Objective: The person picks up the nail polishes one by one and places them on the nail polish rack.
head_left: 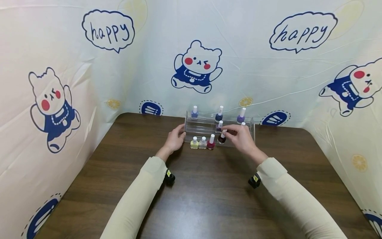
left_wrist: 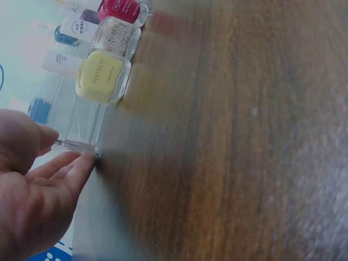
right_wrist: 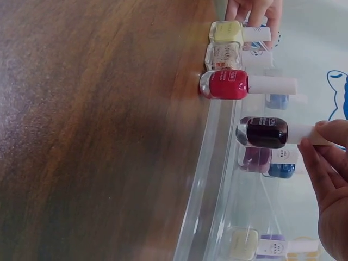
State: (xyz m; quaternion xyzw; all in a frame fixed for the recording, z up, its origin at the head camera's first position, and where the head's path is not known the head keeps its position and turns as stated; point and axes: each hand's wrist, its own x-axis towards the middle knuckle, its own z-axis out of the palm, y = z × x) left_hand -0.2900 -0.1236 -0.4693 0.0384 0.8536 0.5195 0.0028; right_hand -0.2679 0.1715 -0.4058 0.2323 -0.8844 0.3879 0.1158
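Note:
My right hand [head_left: 241,138] pinches the white cap of a dark nail polish bottle [right_wrist: 266,132] between thumb and fingers, with the glass hanging downward. That bottle is at the front of a clear tiered display rack [head_left: 200,128], just right of a red polish bottle [right_wrist: 231,85]. At the rack's left end, my left hand [head_left: 175,139] grips the side panel, its thumb and fingertips at the edge in the left wrist view. A yellow bottle [left_wrist: 102,76] and a clear glitter bottle [left_wrist: 115,37] stand in the front row, left of the red one.
A light blue bottle [head_left: 194,114], a dark blue bottle [head_left: 219,117] and a purple bottle [head_left: 240,117] stand on the top tier. A plum bottle [head_left: 219,127] and a pale bottle [right_wrist: 244,243] sit on the middle tier. Behind the wooden table [head_left: 209,192] hangs printed cloth [head_left: 247,66].

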